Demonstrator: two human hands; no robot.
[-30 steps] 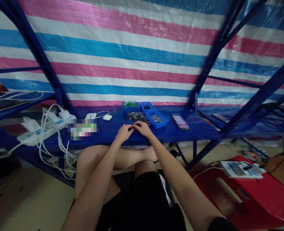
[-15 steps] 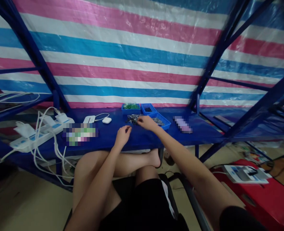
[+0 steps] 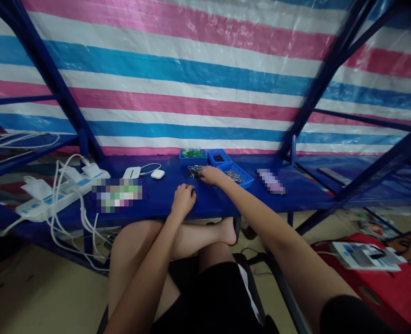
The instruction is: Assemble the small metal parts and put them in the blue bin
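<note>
My right hand [image 3: 210, 176] reaches to a pile of small metal pieces [image 3: 193, 171] on the blue table [image 3: 156, 199], its fingertips at the pile's right side. Its fingers are bent together; what they hold, if anything, is too small to name. Nearer the front edge is my left hand [image 3: 184, 200], fingers curled, with a small dark thing at its fingertips that I cannot make out. Behind the pile stands a blue bin with green pieces [image 3: 193, 161]. Beside it are a small blue bin with dark contents [image 3: 219, 163] and a larger blue bin with metal pieces [image 3: 247, 181].
A white power strip [image 3: 57, 199] with plugs and loose cables lies at the left. Near it are a blurred-out object [image 3: 118, 195] and a white square device [image 3: 157, 174]. A pixelated phone-like object [image 3: 272, 181] lies right of the bins. Blue frame bars slope on both sides.
My left hand has turned, showing more of its back, and its fingers have curled down toward the table. My right hand has stayed at the metal pile. The whole view has shifted slightly.
</note>
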